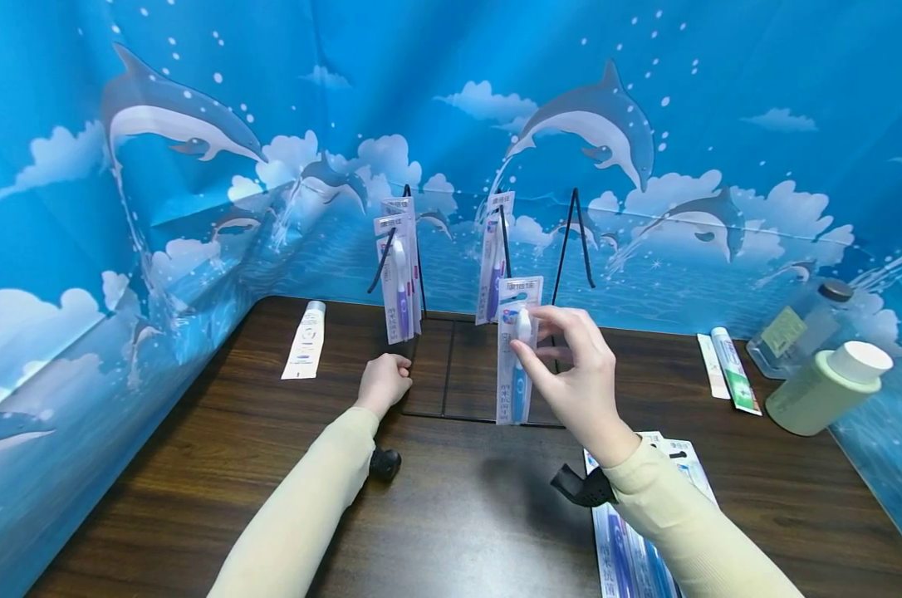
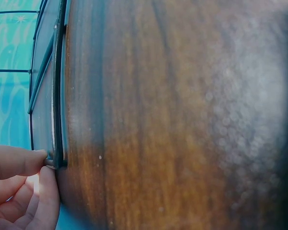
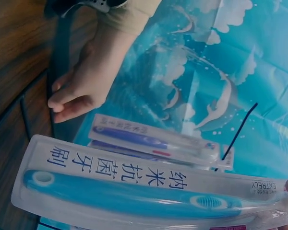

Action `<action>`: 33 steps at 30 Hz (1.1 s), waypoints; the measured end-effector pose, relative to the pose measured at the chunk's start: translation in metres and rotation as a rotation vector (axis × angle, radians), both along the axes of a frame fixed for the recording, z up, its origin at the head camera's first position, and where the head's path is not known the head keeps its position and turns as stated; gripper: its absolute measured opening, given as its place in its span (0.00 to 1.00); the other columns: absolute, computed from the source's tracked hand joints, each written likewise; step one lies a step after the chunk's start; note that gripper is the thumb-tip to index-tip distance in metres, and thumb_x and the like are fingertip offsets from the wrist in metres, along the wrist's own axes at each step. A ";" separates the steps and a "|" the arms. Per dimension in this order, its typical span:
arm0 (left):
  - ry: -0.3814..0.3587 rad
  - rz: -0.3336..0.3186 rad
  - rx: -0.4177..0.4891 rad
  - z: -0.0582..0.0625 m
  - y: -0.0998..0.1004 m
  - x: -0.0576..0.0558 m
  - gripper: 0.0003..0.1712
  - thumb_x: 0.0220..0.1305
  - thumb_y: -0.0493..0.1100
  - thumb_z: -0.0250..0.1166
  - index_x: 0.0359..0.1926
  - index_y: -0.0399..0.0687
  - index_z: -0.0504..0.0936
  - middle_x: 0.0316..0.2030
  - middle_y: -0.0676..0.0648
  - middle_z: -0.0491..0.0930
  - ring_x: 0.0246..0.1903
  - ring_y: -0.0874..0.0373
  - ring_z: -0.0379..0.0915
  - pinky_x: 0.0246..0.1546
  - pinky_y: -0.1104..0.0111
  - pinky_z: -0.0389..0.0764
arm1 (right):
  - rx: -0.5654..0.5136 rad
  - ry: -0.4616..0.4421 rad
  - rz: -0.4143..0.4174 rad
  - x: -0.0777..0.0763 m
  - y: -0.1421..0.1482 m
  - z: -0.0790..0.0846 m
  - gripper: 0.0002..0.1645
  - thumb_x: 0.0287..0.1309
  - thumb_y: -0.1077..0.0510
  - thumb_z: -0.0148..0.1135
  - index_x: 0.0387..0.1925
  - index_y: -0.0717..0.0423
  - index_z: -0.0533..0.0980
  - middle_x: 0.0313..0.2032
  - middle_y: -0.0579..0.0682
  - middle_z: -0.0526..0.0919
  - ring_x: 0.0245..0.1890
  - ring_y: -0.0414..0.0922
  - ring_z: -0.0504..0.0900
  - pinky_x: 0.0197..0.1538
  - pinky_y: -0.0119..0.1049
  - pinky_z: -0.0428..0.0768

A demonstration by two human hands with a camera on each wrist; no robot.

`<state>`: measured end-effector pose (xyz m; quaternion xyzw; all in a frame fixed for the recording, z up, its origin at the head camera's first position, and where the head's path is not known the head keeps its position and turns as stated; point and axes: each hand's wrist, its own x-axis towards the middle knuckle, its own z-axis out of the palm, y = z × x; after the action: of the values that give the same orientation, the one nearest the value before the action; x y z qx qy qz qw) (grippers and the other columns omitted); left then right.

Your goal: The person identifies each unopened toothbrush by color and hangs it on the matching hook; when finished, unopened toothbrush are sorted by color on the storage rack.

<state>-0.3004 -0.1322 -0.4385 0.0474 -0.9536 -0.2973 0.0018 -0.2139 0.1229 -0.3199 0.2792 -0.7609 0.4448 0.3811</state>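
A black wire display rack (image 1: 448,365) stands at the back of the dark wooden table. My left hand (image 1: 384,384) pinches the rack's base wire (image 2: 58,96) at its left corner between thumb and finger. In my right hand (image 1: 581,374) is a blue toothbrush in a clear blister pack (image 1: 519,399), held upright by its upper part in front of the rack. Packs with purple toothbrushes hang from the left hook (image 1: 401,291), and another purple pack (image 1: 492,270) hangs on the middle one. The right hook (image 1: 568,228) carries no pack. The right wrist view shows the blue pack (image 3: 129,199) close up.
Under my right forearm lie several more toothbrush packs (image 1: 617,548). A white tube (image 1: 306,342) is at the back left. To the right are a green-and-white toothpaste tube (image 1: 736,371), a narrow white box (image 1: 713,365), a clear bottle (image 1: 783,336) and a green bottle (image 1: 813,394). A dolphin-print curtain (image 1: 451,100) hangs behind.
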 end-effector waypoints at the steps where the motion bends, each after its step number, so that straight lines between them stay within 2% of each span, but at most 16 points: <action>1: -0.002 0.000 0.000 0.000 0.000 0.000 0.18 0.55 0.34 0.66 0.50 0.39 0.82 0.30 0.51 0.82 0.38 0.52 0.76 0.49 0.60 0.74 | 0.006 0.001 -0.003 -0.001 -0.001 0.000 0.26 0.45 0.70 0.71 0.49 0.61 0.75 0.39 0.57 0.77 0.35 0.45 0.79 0.34 0.28 0.81; 9: -0.010 0.011 0.009 0.000 0.001 0.000 0.18 0.56 0.35 0.66 0.49 0.39 0.82 0.31 0.50 0.83 0.39 0.52 0.76 0.49 0.59 0.74 | 0.026 -0.029 -0.015 -0.017 -0.005 -0.005 0.23 0.50 0.65 0.69 0.50 0.60 0.75 0.39 0.57 0.75 0.37 0.45 0.79 0.36 0.29 0.82; 21: -0.015 0.008 0.009 -0.002 0.000 -0.002 0.18 0.56 0.35 0.66 0.50 0.40 0.82 0.31 0.50 0.82 0.38 0.53 0.76 0.48 0.60 0.74 | 0.051 -0.034 -0.030 -0.044 -0.010 -0.007 0.23 0.54 0.64 0.67 0.52 0.61 0.73 0.41 0.59 0.75 0.39 0.49 0.79 0.34 0.41 0.83; 33: 0.004 -0.003 0.018 -0.003 -0.002 -0.001 0.17 0.56 0.35 0.66 0.49 0.40 0.83 0.29 0.51 0.82 0.38 0.53 0.76 0.48 0.60 0.75 | 0.055 -0.066 -0.094 -0.079 -0.016 -0.006 0.24 0.56 0.61 0.65 0.54 0.60 0.71 0.43 0.60 0.74 0.40 0.51 0.78 0.35 0.40 0.83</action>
<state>-0.3016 -0.1339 -0.4410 0.0455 -0.9510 -0.3058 0.0031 -0.2925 0.1065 -0.3260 0.2389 -0.7973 0.4142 0.3684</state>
